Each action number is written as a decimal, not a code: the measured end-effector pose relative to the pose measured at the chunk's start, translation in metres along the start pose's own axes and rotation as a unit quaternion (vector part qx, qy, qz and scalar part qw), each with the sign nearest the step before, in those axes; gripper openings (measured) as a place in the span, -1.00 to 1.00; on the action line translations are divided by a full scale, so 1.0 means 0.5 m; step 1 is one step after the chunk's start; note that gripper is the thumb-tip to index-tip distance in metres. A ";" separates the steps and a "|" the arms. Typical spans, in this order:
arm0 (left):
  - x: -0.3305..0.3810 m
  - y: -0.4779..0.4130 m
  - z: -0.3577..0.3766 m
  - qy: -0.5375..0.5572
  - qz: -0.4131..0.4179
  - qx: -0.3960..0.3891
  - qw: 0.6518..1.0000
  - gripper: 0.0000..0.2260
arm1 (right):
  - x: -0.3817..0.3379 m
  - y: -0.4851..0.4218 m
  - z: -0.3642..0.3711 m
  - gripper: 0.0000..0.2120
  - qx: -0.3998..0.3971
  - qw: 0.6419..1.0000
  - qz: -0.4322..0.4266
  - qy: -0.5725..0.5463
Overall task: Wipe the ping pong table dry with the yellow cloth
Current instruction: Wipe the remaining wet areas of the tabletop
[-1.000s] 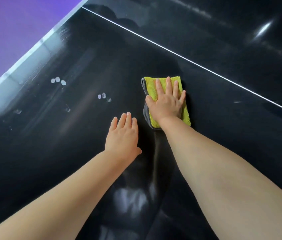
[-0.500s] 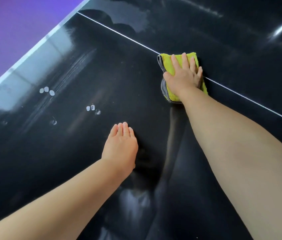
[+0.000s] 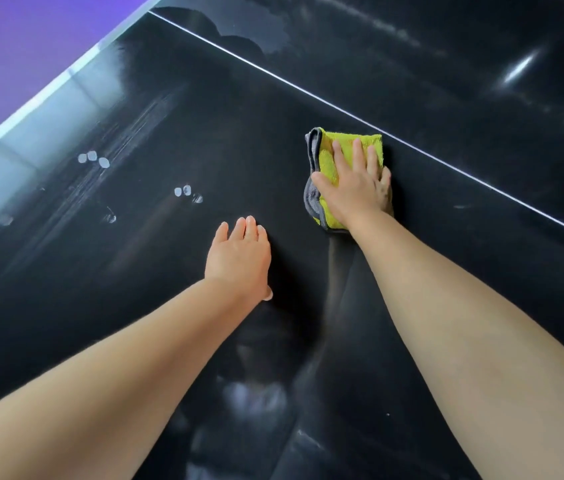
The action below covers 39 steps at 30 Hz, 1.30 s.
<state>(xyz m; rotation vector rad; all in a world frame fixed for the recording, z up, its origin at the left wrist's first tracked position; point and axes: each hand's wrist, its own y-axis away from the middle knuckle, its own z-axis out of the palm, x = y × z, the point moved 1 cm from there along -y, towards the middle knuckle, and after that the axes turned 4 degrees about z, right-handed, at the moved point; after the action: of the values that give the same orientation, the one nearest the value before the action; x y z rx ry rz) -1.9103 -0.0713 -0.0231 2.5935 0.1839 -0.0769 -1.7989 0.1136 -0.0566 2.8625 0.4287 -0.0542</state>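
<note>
Yellow cloth [image 3: 331,159], folded into a thick pad with rounded corners. Plush, fuzzy pile on the yellow face; grey backing exposed along the left fold and at the near corner. Lying flat on the table [image 3: 204,109], right of centre, far corner just short of the thin white line [image 3: 273,76] running diagonally across the top.

Pinned under the right hand [image 3: 353,192]: palm down, fingers straight and slightly fanned over the yellow pile, thumb stretched out to the left across the grey edge. Nothing curled round the fabric, only flat pressure from above.

Left hand [image 3: 239,258] set apart from the cloth, nearer and to the left. Palm down on the bare table, fingers straight and held close together, thumb tucked at the near right side.

Table top black, smooth and glossy, mirroring both forearms in dim reflections. Faint pale smears in streaks across the left half. Small round water drops [image 3: 92,157] in a cluster of three near the left edge, and a second cluster [image 3: 187,192] closer to the left hand. Irregular wet patch [image 3: 249,32] beyond the white line. Pale band [image 3: 48,95] along the table's left border, purple floor [image 3: 31,36] past it.
</note>
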 end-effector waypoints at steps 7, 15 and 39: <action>0.011 0.125 0.052 -0.033 0.039 0.139 0.989 -0.35 | -0.048 0.247 0.060 -0.30 -0.005 1.000 0.022 0.007; -0.028 0.355 0.185 0.029 0.035 0.130 0.990 -0.42 | -0.112 0.527 0.121 -0.30 -0.017 0.999 0.025 0.012; -0.030 0.698 0.331 0.045 0.074 0.081 0.993 -0.39 | -0.203 1.050 0.244 -0.27 -0.012 0.994 0.107 -0.032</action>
<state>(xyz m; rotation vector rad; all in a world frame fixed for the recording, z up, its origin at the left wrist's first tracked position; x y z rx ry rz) -1.8769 -0.4548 0.0143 2.7646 0.0189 0.0830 -1.7421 -0.4319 -0.0438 2.8563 0.1071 -0.1020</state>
